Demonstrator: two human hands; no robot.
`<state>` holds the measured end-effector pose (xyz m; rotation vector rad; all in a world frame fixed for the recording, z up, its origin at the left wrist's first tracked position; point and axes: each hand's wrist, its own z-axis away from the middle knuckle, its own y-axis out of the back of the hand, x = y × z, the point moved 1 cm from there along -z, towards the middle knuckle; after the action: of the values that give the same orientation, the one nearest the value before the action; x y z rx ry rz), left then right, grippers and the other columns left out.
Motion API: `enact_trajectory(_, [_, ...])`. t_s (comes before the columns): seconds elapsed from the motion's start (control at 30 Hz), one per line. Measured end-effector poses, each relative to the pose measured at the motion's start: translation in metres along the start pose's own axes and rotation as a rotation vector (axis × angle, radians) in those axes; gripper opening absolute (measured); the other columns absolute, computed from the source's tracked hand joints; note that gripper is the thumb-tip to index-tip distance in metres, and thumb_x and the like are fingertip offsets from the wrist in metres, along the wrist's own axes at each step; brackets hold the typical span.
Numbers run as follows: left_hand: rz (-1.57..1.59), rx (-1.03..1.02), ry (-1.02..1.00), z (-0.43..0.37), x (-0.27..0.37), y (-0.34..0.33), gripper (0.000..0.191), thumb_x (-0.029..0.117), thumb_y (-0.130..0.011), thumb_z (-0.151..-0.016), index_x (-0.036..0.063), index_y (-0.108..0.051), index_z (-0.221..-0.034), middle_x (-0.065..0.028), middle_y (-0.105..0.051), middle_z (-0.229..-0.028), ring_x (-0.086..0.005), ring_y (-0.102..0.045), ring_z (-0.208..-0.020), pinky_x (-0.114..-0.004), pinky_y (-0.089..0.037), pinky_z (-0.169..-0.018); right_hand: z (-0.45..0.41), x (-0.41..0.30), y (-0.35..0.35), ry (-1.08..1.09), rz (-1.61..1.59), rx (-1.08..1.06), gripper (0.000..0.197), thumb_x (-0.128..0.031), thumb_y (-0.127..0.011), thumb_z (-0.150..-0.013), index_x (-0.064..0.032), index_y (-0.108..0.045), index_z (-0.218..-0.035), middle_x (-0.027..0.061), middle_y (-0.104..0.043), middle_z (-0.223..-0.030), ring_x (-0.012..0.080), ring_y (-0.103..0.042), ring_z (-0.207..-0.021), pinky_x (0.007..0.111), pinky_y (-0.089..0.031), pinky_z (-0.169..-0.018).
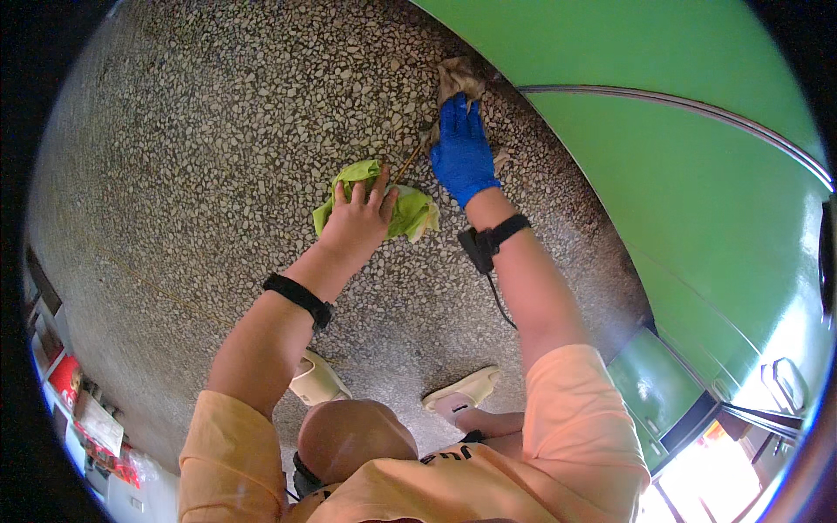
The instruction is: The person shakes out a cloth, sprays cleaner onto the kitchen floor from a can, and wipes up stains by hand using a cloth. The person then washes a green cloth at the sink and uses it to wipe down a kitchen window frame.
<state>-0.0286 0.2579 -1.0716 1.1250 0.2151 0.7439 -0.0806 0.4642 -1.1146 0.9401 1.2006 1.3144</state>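
My left hand (pixel 363 212) is bare and lies spread on a crumpled yellow-green cloth (pixel 415 212) on the speckled terrazzo floor (pixel 229 131). To its right, my right hand (pixel 465 153) wears a blue rubber glove and is laid palm down, its fingertips over the near edge of a brownish, dirty rag (pixel 460 75). That rag lies on the floor close to the foot of a glossy green cabinet. A thin brownish strip or stick (pixel 409 163) runs between the two hands. Whether the gloved fingers grip the rag is hidden by the back of the hand.
Green cabinet fronts (pixel 660 157) with a metal strip curve along the right side. Below me are my feet in cream slippers (pixel 320 378). Boxes and red packages (pixel 65 379) stand at the far lower left. A black cable (pixel 500 301) hangs from my right wrist strap.
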Motion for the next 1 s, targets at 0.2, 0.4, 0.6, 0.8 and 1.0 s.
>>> enact_trajectory(0.2, [0.019,-0.014,-0.019,-0.007,0.002,0.006,0.064,0.008,-0.058,-0.084,0.008,-0.034,-0.143,-0.0219,-0.016,-0.15,-0.0389,-0.038,-0.126,-0.054,-0.039,-0.1,-0.093,0.026,0.004,0.001,-0.071,0.283,0.068,-0.021,-0.056,-0.081,0.0042,-0.028,-0.138,0.0301,-0.032,-0.141,0.0457,-0.031,-0.129,0.046,-0.028,-0.109])
enact_trajectory(0.4, [-0.01,-0.063,0.002,-0.006,0.002,0.009,0.073,0.006,-0.065,-0.079,0.0109,-0.031,-0.144,-0.019,-0.013,-0.152,-0.0375,-0.036,-0.129,-0.05,-0.039,-0.102,-0.033,0.062,0.002,-0.026,-0.263,0.174,0.056,-0.022,-0.054,-0.085,-0.0014,-0.039,-0.135,0.0226,-0.039,-0.139,0.0366,-0.037,-0.13,0.042,-0.029,-0.109])
enact_trajectory(0.6, [-0.024,-0.05,0.024,-0.001,0.002,0.007,0.075,0.004,-0.065,-0.077,0.0112,-0.031,-0.144,-0.0178,-0.014,-0.151,-0.0371,-0.033,-0.131,-0.049,-0.039,-0.104,0.177,0.238,-0.046,-0.573,-0.549,0.427,0.031,-0.013,-0.048,-0.09,-0.001,-0.05,-0.118,0.0155,-0.054,-0.121,0.0275,-0.053,-0.106,0.032,-0.044,-0.086])
enact_trajectory(0.8, [-0.123,-0.202,-0.001,-0.002,0.009,0.024,0.079,0.002,-0.064,-0.08,0.0126,-0.024,-0.146,-0.0177,-0.01,-0.152,-0.0361,-0.027,-0.135,-0.048,-0.038,-0.106,0.162,0.268,-0.045,-1.01,-0.03,0.009,0.04,-0.024,-0.047,-0.088,0.0029,-0.052,-0.118,0.0224,-0.055,-0.116,0.0316,-0.053,-0.106,0.039,-0.043,-0.087])
enact_trajectory(1.0, [-0.098,-0.077,0.036,-0.006,0.009,0.008,0.083,-0.003,-0.065,-0.075,0.0131,-0.025,-0.146,-0.0161,-0.011,-0.153,-0.0361,-0.025,-0.136,-0.048,-0.037,-0.106,0.056,0.192,-0.038,-0.515,0.006,0.167,0.054,-0.031,-0.056,-0.08,0.0027,-0.051,-0.122,0.0266,-0.051,-0.125,0.042,-0.041,-0.123,0.044,-0.033,-0.104])
